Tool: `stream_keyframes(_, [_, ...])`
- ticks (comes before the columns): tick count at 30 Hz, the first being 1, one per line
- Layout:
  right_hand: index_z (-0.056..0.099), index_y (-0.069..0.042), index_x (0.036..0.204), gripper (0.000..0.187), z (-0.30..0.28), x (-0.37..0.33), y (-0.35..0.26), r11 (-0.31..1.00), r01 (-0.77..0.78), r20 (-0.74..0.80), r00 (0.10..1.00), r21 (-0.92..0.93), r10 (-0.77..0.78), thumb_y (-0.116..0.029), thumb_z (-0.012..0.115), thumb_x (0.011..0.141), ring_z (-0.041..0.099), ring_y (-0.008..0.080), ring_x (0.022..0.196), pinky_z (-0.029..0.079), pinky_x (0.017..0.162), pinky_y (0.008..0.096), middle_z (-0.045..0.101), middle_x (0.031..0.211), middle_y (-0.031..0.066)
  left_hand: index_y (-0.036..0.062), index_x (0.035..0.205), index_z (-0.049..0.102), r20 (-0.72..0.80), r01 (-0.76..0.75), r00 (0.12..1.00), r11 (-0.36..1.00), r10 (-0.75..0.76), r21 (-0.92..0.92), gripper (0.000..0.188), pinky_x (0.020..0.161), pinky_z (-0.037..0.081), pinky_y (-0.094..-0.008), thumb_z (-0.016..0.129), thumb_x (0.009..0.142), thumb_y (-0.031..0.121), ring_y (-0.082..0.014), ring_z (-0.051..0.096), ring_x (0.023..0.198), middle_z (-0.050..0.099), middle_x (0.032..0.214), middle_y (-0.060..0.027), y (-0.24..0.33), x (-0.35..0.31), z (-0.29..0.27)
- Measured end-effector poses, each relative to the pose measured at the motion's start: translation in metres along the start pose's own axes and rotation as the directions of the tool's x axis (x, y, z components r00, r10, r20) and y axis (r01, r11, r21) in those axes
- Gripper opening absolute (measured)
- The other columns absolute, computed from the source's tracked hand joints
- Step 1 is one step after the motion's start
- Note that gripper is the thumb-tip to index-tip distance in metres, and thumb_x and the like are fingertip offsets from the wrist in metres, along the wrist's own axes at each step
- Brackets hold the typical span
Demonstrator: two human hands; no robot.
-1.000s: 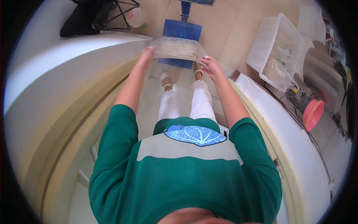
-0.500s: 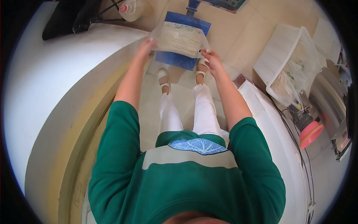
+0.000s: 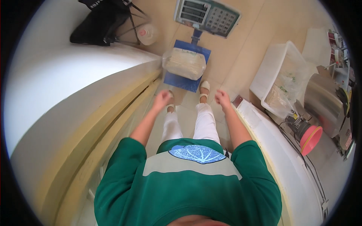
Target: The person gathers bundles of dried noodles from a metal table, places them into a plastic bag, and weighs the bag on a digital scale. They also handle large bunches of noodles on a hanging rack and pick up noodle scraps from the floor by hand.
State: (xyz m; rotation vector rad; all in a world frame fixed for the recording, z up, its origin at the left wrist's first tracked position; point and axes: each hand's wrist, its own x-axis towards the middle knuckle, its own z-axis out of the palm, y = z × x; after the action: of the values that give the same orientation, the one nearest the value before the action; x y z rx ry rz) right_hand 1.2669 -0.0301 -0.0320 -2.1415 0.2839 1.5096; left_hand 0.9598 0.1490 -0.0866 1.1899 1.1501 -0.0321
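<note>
A clear plastic bag packed with pale noodle-like strands lies on the blue plate of a platform scale. The scale's display head with keys and screens stands beyond it on a blue post. Both my hands are apart from the bag, on the near side of the plate. My left hand is smeared by motion, above my left shoe, and nothing shows in it. Right of my other shoe, my right hand has its fingers curled in, with nothing seen in them.
On the right stands a white plastic bin holding bagged strands. Beside it are a pink funnel-shaped piece, a metal cylinder and loose cables. At upper left are a black bag and a plastic jug. A curved white counter borders my left.
Both hands have let go of the bag and drawn back toward me. The bag now rests on the plate. My view has tilted up, showing the scale's display head.
</note>
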Motion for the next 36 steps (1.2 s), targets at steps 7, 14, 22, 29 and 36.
stream_keyframes(7, [0.065, -0.006, 0.071, 0.031, -0.067, -0.125, 0.024, 0.684, 0.412, 0.248, 0.911, -0.602, -0.329, -0.032, 0.054, 0.084, 0.053, 0.0126, 0.055, 0.044, 0.058, 0.0296, 0.061, 0.062, 0.0047, 0.0037, 0.08, 0.06, -0.034, 0.224, 0.974, 0.934, -0.223, 0.28, 0.02, 0.06, 0.045, -0.0369, 0.055, 0.081, 0.023, -0.0271, 0.059, 0.065, 0.061, 0.072, -0.0143, 0.011, -0.291, -0.014])
stream_keyframes(14, [0.06, -0.004, 0.059, 0.047, -0.1, -0.161, -0.015, 0.317, 0.4, 0.424, 0.905, -0.86, 0.01, -0.047, 0.056, 0.08, 0.051, 0.0141, 0.052, 0.042, 0.053, 0.0322, 0.056, 0.055, 0.005, 0.0057, 0.076, 0.064, -0.326, 0.459, 0.829, 0.886, -0.454, -0.066, 0.027, 0.062, 0.046, -0.0391, 0.05, 0.079, 0.028, -0.0317, 0.06, 0.068, 0.062, 0.073, -0.0153, -0.061, -0.497, 0.06])
stream_keyframes(22, [0.064, -0.001, 0.067, 0.04, -0.036, -0.198, 0.018, -0.054, 0.66, 0.657, 0.751, -0.749, 0.067, -0.039, 0.056, 0.078, 0.057, 0.0181, 0.06, 0.045, 0.058, 0.0333, 0.059, 0.059, 0.011, 0.0074, 0.068, 0.068, -0.477, 0.471, 0.682, 0.832, -0.554, -0.293, 0.029, 0.068, 0.047, -0.0424, 0.049, 0.076, 0.028, -0.0349, 0.06, 0.07, 0.064, 0.074, -0.0157, -0.102, -0.624, 0.181])
stream_keyframes(29, [0.068, -0.005, 0.081, 0.025, 0.171, -0.207, 0.126, -0.301, 0.868, 0.828, 0.478, -0.395, 0.292, -0.026, 0.055, 0.077, 0.061, 0.0214, 0.079, 0.047, 0.071, 0.0315, 0.065, 0.082, 0.0115, 0.0091, 0.083, 0.067, -0.534, 0.318, 0.377, 0.648, -0.757, -0.692, 0.019, 0.079, 0.047, -0.0393, 0.051, 0.073, 0.014, -0.0319, 0.059, 0.087, 0.064, 0.091, -0.0139, -0.221, -0.708, 0.227])
stream_keyframes(36, [0.068, -0.004, 0.082, 0.022, 0.356, -0.284, 0.255, -0.217, 0.912, 0.745, 0.41, -0.349, 0.526, -0.023, 0.06, 0.075, 0.062, 0.0208, 0.077, 0.047, 0.07, 0.0307, 0.066, 0.08, 0.0122, 0.0049, 0.091, 0.064, -0.648, 0.077, 0.17, 0.666, -0.742, -0.742, 0.019, 0.069, 0.049, -0.0352, 0.054, 0.077, 0.015, -0.0232, 0.062, 0.074, 0.065, 0.081, -0.0116, -0.31, -0.78, 0.159])
